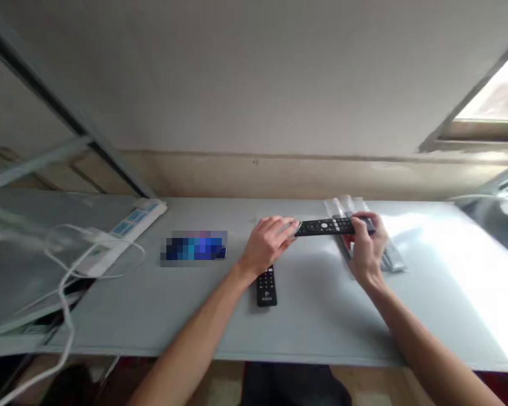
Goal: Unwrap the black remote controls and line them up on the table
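A black remote control point(328, 226) is held level above the grey table point(152, 304), lying left to right. My right hand point(366, 245) is closed around its right end. My left hand point(267, 243) pinches its left end with the fingertips. A second black remote point(266, 286) lies flat on the table under my left wrist, partly hidden by it. Clear plastic bags point(389, 256) with dark items inside lie on the table under and behind my right hand.
A white power strip point(125, 231) with white cables point(68, 282) lies at the left. A blurred blue rectangle point(195, 248) sits left of centre. A wall runs along the table's far edge. Bright window light falls on the right side.
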### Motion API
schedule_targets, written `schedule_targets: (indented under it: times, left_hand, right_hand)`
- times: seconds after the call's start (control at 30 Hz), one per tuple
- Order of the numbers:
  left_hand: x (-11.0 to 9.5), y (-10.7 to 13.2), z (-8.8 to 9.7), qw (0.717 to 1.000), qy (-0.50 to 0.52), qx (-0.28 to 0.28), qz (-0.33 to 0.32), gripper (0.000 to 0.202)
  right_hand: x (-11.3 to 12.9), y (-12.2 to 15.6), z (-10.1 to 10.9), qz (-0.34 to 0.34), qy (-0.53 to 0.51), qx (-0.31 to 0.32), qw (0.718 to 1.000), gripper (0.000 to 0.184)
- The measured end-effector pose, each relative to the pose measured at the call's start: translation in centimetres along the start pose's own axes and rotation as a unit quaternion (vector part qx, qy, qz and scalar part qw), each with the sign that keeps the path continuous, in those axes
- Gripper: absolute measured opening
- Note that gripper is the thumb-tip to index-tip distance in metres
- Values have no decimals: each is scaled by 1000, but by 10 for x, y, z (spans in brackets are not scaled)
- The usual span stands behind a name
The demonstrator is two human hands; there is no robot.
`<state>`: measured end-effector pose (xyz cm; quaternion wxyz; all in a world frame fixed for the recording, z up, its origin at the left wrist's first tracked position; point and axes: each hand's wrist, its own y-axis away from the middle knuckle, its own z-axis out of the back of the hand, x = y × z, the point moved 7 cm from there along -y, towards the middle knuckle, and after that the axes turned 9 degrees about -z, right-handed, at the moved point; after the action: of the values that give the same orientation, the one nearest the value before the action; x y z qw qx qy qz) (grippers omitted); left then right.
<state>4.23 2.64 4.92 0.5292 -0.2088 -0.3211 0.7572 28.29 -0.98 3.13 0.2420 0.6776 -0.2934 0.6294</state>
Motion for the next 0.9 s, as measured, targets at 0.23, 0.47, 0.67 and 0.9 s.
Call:
schedule_targets:
  times: [0.23,0.47,0.67,0.9]
  left_hand:
    - [1,1,4,999,35,-1,13,36]
    - [4,5,-2,998,61,2,16,44]
    - [12,10,0,996,70,-25,52,24]
    - [17,12,0,996,35,-34,71,17]
  right_hand:
    - [-11,-12,-1,-47,-50,1,998,16]
    - [-23,-21,-7,-125,-117,39,984,12]
    - [-17,-19,-10,-118,-134,68,982,9]
    - [-19,-12,-19,-120,-117,106,980,14]
